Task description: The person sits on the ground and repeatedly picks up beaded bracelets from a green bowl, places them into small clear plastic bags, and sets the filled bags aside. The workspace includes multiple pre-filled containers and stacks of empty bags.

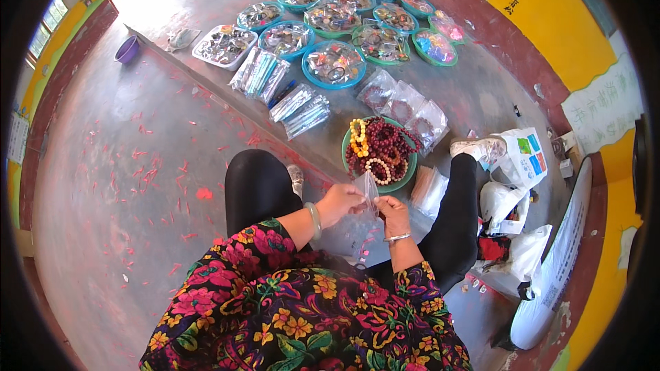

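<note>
Both hands meet over my lap on a small clear plastic bag. My left hand, with a pale bangle at the wrist, pinches the bag's left side. On the bag's right side, my right hand, wearing a silver bangle, grips with bent fingers. Whether anything lies inside the bag I cannot make out. Just beyond my hands stands a green basin heaped with dark red bead bracelets, a yellow bead bracelet and a cream one. A stack of clear bags lies right of the basin.
Bagged bracelets lie behind the basin. Several basins of bagged trinkets stand farther off, with bundles of wrapped sticks nearer. White plastic bags and a large sack line the right wall. A purple bucket stands far left.
</note>
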`<state>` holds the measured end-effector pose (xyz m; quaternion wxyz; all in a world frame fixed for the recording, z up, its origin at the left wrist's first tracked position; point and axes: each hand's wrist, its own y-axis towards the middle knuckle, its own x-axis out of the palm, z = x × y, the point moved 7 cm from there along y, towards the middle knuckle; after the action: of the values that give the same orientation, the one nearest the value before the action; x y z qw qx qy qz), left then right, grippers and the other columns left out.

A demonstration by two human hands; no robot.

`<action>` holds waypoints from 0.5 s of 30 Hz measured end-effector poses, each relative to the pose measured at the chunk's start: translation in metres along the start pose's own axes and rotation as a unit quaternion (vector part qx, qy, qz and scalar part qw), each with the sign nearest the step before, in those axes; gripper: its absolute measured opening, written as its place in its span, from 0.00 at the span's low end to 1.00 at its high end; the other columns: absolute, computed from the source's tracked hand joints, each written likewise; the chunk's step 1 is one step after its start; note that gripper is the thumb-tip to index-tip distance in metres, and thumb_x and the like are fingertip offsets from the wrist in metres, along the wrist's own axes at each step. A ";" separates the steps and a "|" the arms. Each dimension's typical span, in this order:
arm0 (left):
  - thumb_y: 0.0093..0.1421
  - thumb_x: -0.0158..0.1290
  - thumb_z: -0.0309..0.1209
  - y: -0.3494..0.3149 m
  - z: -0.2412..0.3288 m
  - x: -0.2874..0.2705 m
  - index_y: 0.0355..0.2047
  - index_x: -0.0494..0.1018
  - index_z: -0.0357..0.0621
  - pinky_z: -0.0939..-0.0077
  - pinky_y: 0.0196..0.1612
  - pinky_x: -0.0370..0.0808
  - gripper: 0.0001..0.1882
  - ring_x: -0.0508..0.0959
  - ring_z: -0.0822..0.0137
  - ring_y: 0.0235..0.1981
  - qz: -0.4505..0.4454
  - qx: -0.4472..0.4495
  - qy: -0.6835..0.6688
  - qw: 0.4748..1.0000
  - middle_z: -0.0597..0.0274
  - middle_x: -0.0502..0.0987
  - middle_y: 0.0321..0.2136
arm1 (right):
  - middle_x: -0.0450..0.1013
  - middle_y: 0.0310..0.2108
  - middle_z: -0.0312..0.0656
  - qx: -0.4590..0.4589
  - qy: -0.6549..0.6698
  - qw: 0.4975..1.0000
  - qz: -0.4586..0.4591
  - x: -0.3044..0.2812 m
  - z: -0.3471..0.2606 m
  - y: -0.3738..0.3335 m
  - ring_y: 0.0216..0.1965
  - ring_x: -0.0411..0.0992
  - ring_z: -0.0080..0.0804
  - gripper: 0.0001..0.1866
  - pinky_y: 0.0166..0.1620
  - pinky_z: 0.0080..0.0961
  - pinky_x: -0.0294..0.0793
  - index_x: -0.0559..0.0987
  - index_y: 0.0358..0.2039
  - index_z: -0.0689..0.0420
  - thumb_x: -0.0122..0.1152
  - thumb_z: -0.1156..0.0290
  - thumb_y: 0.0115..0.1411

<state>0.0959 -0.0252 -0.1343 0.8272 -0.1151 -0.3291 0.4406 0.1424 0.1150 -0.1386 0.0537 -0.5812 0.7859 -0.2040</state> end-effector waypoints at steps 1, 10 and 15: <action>0.56 0.48 0.23 0.000 0.000 0.000 0.30 0.70 0.35 0.79 0.32 0.72 0.04 0.76 0.70 0.30 0.004 0.000 -0.018 1.000 0.60 0.74 0.28 | 0.71 0.18 0.31 0.017 0.041 0.999 0.003 -0.002 0.000 0.000 0.18 0.64 0.15 0.06 0.23 0.13 0.62 0.78 0.23 0.59 0.61 0.70 0.51; 0.52 0.55 0.27 -0.011 0.004 0.010 0.32 0.67 0.35 0.78 0.38 0.73 0.10 0.75 0.68 0.33 -0.026 -0.029 -0.052 0.998 0.59 0.72 0.31 | 0.72 0.18 0.39 -0.141 -0.245 0.958 0.052 0.002 -0.021 -0.005 0.19 0.70 0.28 0.05 0.23 0.24 0.67 0.74 0.25 0.56 0.58 0.68 0.53; 0.47 0.61 0.33 -0.015 0.031 0.005 0.45 0.61 0.39 0.75 0.40 0.72 0.28 0.74 0.63 0.37 0.074 0.096 0.234 0.965 0.57 0.71 0.36 | 0.71 0.20 0.43 -0.284 -0.421 0.862 -0.006 0.038 -0.052 -0.030 0.23 0.71 0.39 0.03 0.26 0.28 0.68 0.72 0.25 0.56 0.57 0.75 0.49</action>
<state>0.0880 -0.0328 -0.1015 0.8533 -0.1594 -0.0729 0.4910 0.1406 0.0856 -0.0738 0.2107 -0.6069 0.7088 0.2912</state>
